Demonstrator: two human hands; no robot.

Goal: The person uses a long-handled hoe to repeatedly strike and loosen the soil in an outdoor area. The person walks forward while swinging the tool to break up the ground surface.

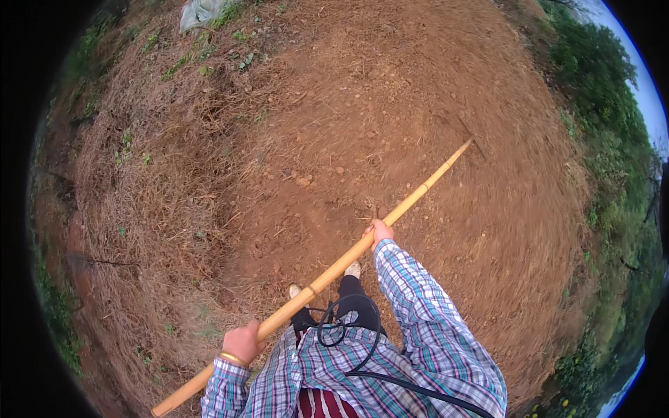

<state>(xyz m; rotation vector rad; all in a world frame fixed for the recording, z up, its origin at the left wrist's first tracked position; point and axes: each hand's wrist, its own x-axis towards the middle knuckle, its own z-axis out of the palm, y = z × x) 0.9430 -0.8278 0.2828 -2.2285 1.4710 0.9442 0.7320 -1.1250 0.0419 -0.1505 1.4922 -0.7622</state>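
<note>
A long bamboo pole [334,270] runs diagonally across the view from the lower left to the upper right. Its far end carries a thin dark head [479,148], probably of a rake or hoe, at the soil; blur hides its exact shape. My left hand [243,342], with a gold-coloured bangle at the wrist, is closed around the lower part of the pole. Farther up, my right hand [380,231] grips the same pole near its middle. Both arms wear plaid sleeves. Reddish-brown bare soil [355,136] with small clods and straw lies before me.
Dry grass [172,209] with a few green weeds covers the ground on the left. A pale plastic sheet or bag [201,13] lies at the top. Green bushes [601,89] line the right. A black cable [413,384] hangs loosely across my front, above my shoes [353,269].
</note>
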